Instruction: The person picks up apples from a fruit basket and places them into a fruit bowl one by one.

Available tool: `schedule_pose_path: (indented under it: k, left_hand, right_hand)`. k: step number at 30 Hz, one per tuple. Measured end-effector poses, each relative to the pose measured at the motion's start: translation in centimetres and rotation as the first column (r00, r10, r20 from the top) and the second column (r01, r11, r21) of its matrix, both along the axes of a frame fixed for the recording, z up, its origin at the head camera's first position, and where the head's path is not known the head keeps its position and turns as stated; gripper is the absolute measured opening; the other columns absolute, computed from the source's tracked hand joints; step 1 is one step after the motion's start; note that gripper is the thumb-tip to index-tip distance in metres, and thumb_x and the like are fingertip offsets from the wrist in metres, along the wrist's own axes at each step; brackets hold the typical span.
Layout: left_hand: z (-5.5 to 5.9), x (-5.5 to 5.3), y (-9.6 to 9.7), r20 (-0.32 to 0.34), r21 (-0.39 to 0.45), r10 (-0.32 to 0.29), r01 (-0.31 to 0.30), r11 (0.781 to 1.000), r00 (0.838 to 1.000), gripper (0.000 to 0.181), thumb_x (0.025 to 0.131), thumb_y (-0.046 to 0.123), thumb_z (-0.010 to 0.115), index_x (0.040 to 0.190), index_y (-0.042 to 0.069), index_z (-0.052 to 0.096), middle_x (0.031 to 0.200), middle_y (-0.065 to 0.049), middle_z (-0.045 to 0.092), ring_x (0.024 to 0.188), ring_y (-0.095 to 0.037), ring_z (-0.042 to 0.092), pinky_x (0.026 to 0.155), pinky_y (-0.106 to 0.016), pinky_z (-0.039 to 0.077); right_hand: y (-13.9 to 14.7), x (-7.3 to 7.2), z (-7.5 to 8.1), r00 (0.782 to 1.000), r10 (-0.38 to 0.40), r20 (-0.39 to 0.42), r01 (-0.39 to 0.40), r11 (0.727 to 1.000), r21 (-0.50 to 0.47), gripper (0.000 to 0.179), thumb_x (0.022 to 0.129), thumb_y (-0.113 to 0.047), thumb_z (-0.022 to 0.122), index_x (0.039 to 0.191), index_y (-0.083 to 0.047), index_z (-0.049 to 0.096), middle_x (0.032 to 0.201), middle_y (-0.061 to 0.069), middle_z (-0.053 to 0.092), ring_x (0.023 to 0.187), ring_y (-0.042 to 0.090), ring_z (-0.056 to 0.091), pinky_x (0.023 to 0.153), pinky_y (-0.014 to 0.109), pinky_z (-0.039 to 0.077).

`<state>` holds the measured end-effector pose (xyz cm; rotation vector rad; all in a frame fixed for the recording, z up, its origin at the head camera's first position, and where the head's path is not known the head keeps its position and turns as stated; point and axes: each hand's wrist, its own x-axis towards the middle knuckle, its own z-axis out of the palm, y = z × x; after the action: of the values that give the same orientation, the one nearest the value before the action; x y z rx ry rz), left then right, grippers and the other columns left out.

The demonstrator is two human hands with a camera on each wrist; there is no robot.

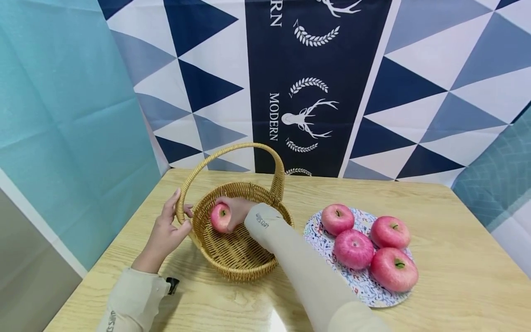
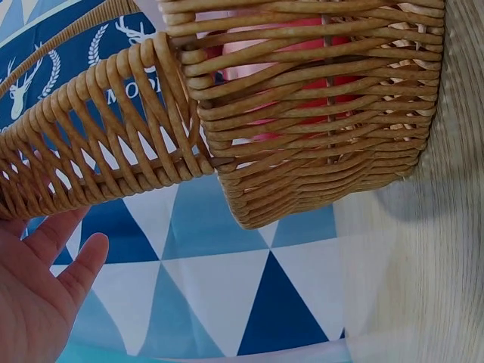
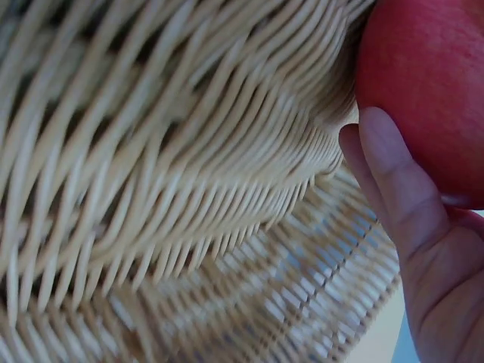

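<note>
A wicker basket (image 1: 244, 273) with a tall arched handle (image 1: 232, 148) stands left of the middle of the wooden table. At the handle's left side, my left hand (image 1: 168, 226) holds it between thumb and fingers; in the left wrist view some fingers are hidden behind the weave. My right hand (image 1: 240, 211) reaches into the basket and grips a red apple (image 1: 220, 216) near the left inner wall. In the right wrist view the thumb lies along the side of the apple (image 3: 431, 83), close to the woven wall.
On the right, a patterned plate (image 1: 315, 235) carries several red apples (image 1: 354, 249). A patterned cloth (image 1: 215, 37) hangs behind the table (image 1: 448, 286), and a turquoise cloth (image 1: 74, 115) hangs to the left. My right sleeve crosses over the basket's right rim.
</note>
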<state>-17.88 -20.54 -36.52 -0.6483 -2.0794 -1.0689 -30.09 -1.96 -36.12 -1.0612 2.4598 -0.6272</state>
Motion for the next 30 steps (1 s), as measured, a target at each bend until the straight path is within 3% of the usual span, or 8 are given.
schedule_pose_path:
  k: [6,13,17,25,30]
  left_hand:
    - [-0.1,0.4,-0.2,0.016,-0.005,0.034,-0.034,0.999,0.999,0.088,0.071,-0.021,0.048,0.148,0.013,0.025,0.081,-0.013,0.057,0.101,-0.008,0.059,0.085,-0.011,0.039]
    - [0.2,0.1,-0.2,-0.004,-0.024,-0.006,0.006,1.000,1.000,0.091,0.070,-0.022,0.049,0.149,0.014,0.024,0.078,-0.014,0.058,0.091,-0.043,0.061,0.088,-0.014,0.040]
    - [0.2,0.2,-0.1,0.022,-0.023,-0.003,0.004,1.000,1.000,0.092,0.070,-0.023,0.050,0.150,0.015,0.024,0.078,-0.013,0.058,0.091,-0.048,0.060,0.087,-0.014,0.040]
    - [0.0,0.2,-0.1,0.021,-0.031,-0.001,0.001,1.000,1.000,0.089,0.070,-0.023,0.051,0.148,0.012,0.025,0.076,-0.012,0.059,0.092,-0.041,0.062,0.087,-0.012,0.039]
    - [0.4,0.2,-0.3,0.029,-0.033,-0.003,0.004,0.999,1.000,0.090,0.071,-0.022,0.053,0.149,0.013,0.025,0.074,-0.012,0.059,0.092,-0.048,0.061,0.080,-0.008,0.041]
  right_hand:
    - [0.7,0.0,0.2,0.998,0.056,-0.030,-0.056,0.998,0.014,0.076,0.064,-0.002,0.080,0.132,-0.013,0.049,0.112,0.005,0.061,0.095,0.015,0.055,0.080,0.024,0.043]
    - [1.5,0.3,1.0,0.963,0.233,-0.133,-0.222,0.971,0.092,0.082,0.061,-0.006,0.084,0.133,-0.010,0.047,0.115,0.007,0.061,0.103,0.020,0.057,0.089,0.028,0.043]
    - [2.2,0.6,2.1,0.941,0.287,-0.181,-0.272,0.956,0.106,0.078,0.062,-0.009,0.085,0.130,-0.011,0.048,0.111,0.006,0.062,0.098,0.019,0.059,0.086,0.028,0.045]
    - [2.8,1.1,5.1,0.928,0.301,-0.219,-0.274,0.951,0.142,0.073,0.062,-0.008,0.083,0.127,-0.012,0.051,0.107,0.002,0.062,0.095,0.016,0.058,0.083,0.025,0.045]
    - [2.9,1.4,7.8,0.922,0.288,-0.258,-0.247,0.952,0.180,0.069,0.067,-0.015,0.083,0.128,-0.016,0.050,0.107,-0.001,0.062,0.094,0.013,0.057,0.082,0.023,0.044]
